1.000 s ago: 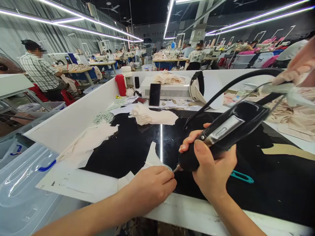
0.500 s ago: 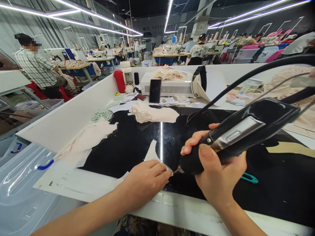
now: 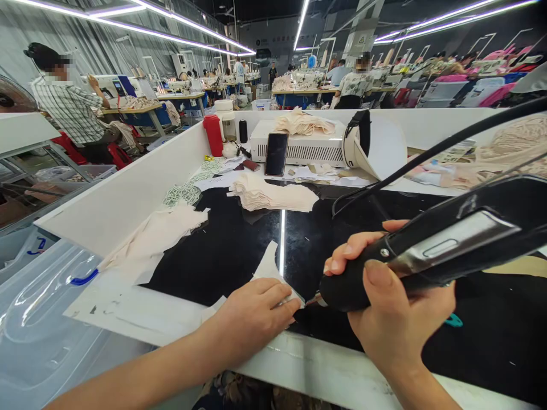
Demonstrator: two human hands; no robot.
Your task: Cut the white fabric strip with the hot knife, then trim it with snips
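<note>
Across the worktop (image 3: 213, 256), a phone (image 3: 276, 154) stands before a white box (image 3: 305, 152), a red cup (image 3: 213, 135) sits to the left, and a stack of pale cloth (image 3: 273, 193) lies in front. Over on the right, a black cable (image 3: 436, 156) arcs above it all, and a small teal thing (image 3: 453, 321) pokes out, partly hidden by the right hand (image 3: 395, 307). That hand is wrapped round a black tool (image 3: 465, 242), metal tip right by a white piece (image 3: 268, 263) near the front edge. The left hand (image 3: 256, 316) lies over that piece, fingers close together; whether its thumb pinches underneath, one cannot tell.
</note>
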